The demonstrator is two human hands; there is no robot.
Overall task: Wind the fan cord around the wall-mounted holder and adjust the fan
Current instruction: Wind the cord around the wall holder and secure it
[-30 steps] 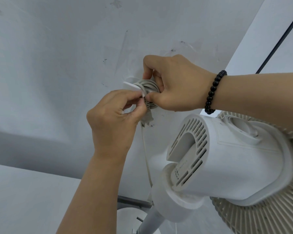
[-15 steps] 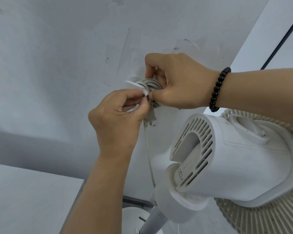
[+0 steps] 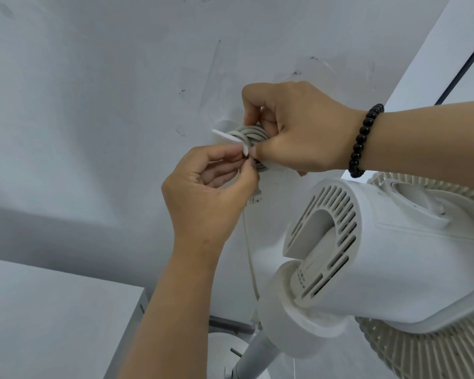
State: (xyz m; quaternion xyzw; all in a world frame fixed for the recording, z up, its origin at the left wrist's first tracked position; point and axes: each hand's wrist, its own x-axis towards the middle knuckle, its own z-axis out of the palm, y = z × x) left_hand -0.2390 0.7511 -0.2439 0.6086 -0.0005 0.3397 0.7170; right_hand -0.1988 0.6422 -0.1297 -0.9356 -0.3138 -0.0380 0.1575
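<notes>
A white holder (image 3: 226,136) is fixed to the pale wall, with several turns of grey fan cord (image 3: 251,134) wound round it. My right hand (image 3: 296,129), a black bead bracelet on its wrist, grips the coil from the right, fingers curled over the top. My left hand (image 3: 208,192) is just below and pinches the cord at the holder's lower edge; the plug (image 3: 255,196) shows under its fingers. A length of cord (image 3: 251,258) hangs down from there. The white standing fan (image 3: 381,258) fills the lower right, its motor housing towards me.
A white cabinet top (image 3: 52,318) lies at lower left. The fan's pole (image 3: 246,356) and round base (image 3: 225,348) are at the bottom centre. A dark cable (image 3: 465,64) runs down the wall corner at upper right.
Both hands have stayed on the coil at the holder, with only small shifts of the fingers; the view has drifted slightly.
</notes>
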